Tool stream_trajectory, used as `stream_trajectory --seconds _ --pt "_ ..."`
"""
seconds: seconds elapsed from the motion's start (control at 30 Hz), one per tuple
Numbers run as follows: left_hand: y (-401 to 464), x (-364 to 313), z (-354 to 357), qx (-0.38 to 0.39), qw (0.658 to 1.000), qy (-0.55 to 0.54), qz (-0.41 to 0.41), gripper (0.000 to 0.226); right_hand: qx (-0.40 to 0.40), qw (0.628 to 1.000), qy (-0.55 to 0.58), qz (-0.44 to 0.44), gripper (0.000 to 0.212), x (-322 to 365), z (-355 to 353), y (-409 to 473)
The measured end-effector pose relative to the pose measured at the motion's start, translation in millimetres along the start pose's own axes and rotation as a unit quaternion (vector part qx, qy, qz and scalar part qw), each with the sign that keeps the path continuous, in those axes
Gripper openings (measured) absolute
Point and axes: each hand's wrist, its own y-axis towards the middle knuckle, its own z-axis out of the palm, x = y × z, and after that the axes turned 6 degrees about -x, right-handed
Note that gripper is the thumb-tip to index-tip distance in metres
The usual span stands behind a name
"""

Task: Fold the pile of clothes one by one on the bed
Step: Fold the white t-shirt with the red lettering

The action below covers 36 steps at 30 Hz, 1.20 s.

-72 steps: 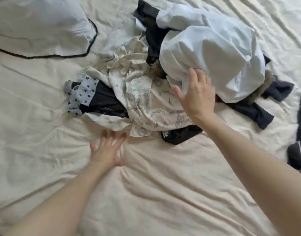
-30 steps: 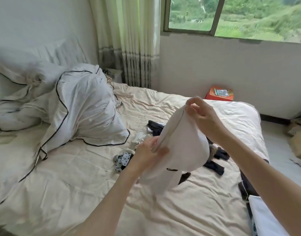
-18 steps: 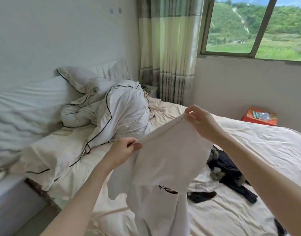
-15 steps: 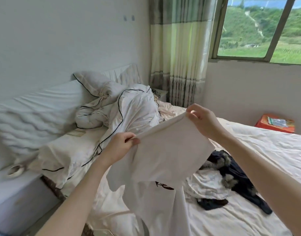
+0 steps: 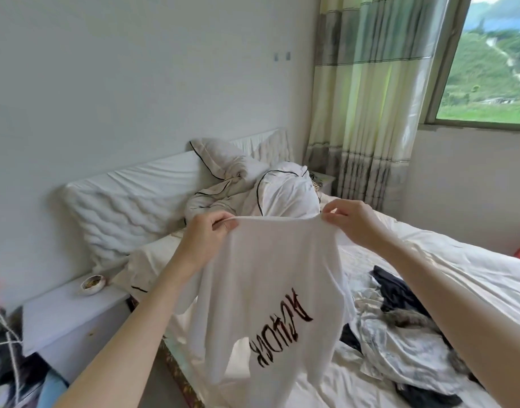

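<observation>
Aloft, white shirt [image 5: 270,278], left hand [image 5: 204,240], right hand [image 5: 353,220] pinching its edge

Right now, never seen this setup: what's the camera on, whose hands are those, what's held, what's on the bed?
No machine here: a person wears a wide-angle camera on the head, looking forward and down, so the two bare arms are the person's own. The left hand and right hand each pinch the top edge of a white T-shirt, which hangs in the air with dark lettering showing upside down. Below, on the bed, lies the pile of clothes not yet folded: dark and pale printed pieces. A rumpled duvet sits by the headboard.
</observation>
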Motion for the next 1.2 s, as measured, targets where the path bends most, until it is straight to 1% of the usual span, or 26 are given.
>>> stream_trajectory --seconds 0.07,0.13,0.2,0.23,0.33,0.37,0.4,0.43,0.5,0.53,0.57,0.63,0.67,0.7,0.73,0.8,0.87,0.93,0.97,1.03,1.07,1.1,1.13,1.17,1.2 --pt "4.2 3.1 -5.9 -0.034 0.999 0.007 -0.002 0.009 0.001 1.0 0.015 -0.005 0.006 9.0 8.0 4.5" --pt "7.8 12.0 -10.6 -0.061 0.997 0.048 -0.028 0.006 0.011 0.999 0.037 -0.02 0.007 23.2 16.1 10.6" --pt "4.6 23.3 -10.1 -0.058 0.992 0.091 -0.059 0.014 0.032 0.998 0.044 -0.033 0.004 40.4 26.2 16.1" --pt "-0.2 27.8 -8.0 -0.045 0.992 0.094 -0.07 0.02 0.046 0.997 0.036 -0.041 0.003 49.3 32.5 16.8" --pt "-19.5 30.5 6.1 0.025 0.996 0.042 -0.079 0.034 0.096 0.991 0.014 -0.088 0.011 73.5 58.4 15.1" --pt "-24.4 29.6 12.9 0.049 0.995 0.016 -0.081 0.031 0.112 0.989 0.012 -0.101 0.012 80.6 67.4 13.1" --pt "-27.9 30.7 20.0 0.056 0.995 0.002 -0.086 0.018 0.125 0.986 0.015 -0.11 0.012 86.9 75.6 11.3" --pt "-30.8 28.9 24.9 0.043 0.995 -0.013 -0.094 0.009 0.136 0.984 0.022 -0.115 0.012 91.8 81.7 9.7" --pt "-32.2 29.4 29.1 -0.012 0.993 -0.03 -0.109 0.033 0.146 0.981 0.04 -0.118 0.011 96.3 87.2 9.4" --pt "-32.4 29.6 28.8 -0.026 0.992 -0.044 -0.119 0.036 0.142 0.981 0.055 -0.118 0.011 95.4 87.6 9.3" --pt "-31.7 29.7 27.3 -0.029 0.99 -0.06 -0.124 0.033 0.132 0.982 0.071 -0.116 0.01 93.1 87.1 8.4" --pt "-28.4 26.7 21.0 -0.028 0.985 -0.101 -0.14 0.023 0.077 0.986 0.102 -0.104 0.012 80.9 87.1 1.3" --pt "-24.9 25.9 17.3 -0.036 0.982 -0.112 -0.146 0.018 0.042 0.988 0.124 -0.086 0.017 70.8 89.2 -6.9" --pt "-20.2 25.2 14.2 -0.049 0.982 -0.113 -0.14 0.012 0.016 0.987 0.153 -0.051 0.026 57.4 92.6 -17.7" --pt "-14.9 24.3 11.0 -0.065 0.983 -0.107 -0.131 0.011 -0.003 0.983 0.181 -0.003 0.035 40.6 98.3 -31.3" --pt "-5.3 22.1 4.4 -0.09 0.984 -0.098 -0.116 0.016 0.013 0.973 0.21 0.09 0.051 6.4 112.5 -63.7" --pt "0.4 20.7 0.7 -0.098 0.985 -0.09 -0.109 0.018 0.067 0.956 0.237 0.16 0.057 -21.0 128.2 -89.1" --pt "1.0 18.9 -1.2 -0.095 0.987 -0.075 -0.107 0.017 0.104 0.951 0.235 0.173 0.049 -34.9 140.9 -100.3" --pt "0.8 18.2 -2.1 -0.094 0.988 -0.071 -0.105 0.018 0.11 0.953 0.229 0.166 0.039 -36.2 144.3 -100.6" --pt "0.2 19.1 -5.0 -0.097 0.988 -0.065 -0.099 0.018 0.099 0.956 0.228 0.159 0.006 -34.4 148.0 -97.8" --pt "0.5 19.9 -8.0 -0.104 0.988 -0.064 -0.097 0.016 0.086 0.958 0.229 0.153 0.011 -30.3 146.6 -95.2" --pt "-0.3 21.4 -12.2 -0.115 0.986 -0.063 -0.098 0.015 0.072 0.958 0.236 0.144 0.022 -28.8 145.7 -92.0" --pt "-1.4 23.8 -17.3 -0.131 0.985 -0.055 -0.099 0.017 0.053 0.962 0.232 0.134 0.028 -25.4 141.3 -88.4" --pt "-3.8 28.5 -23.7 -0.147 0.983 -0.034 -0.105 0.023 0.033 0.965 0.23 0.119 0.03 -22.6 136.4 -84.0" --pt "-7.3 35.3 -31.2 -0.153 0.981 0.006 -0.118 0.028 0.016 0.97 0.221 0.102 0.027 -17.6 130.0 -78.9"
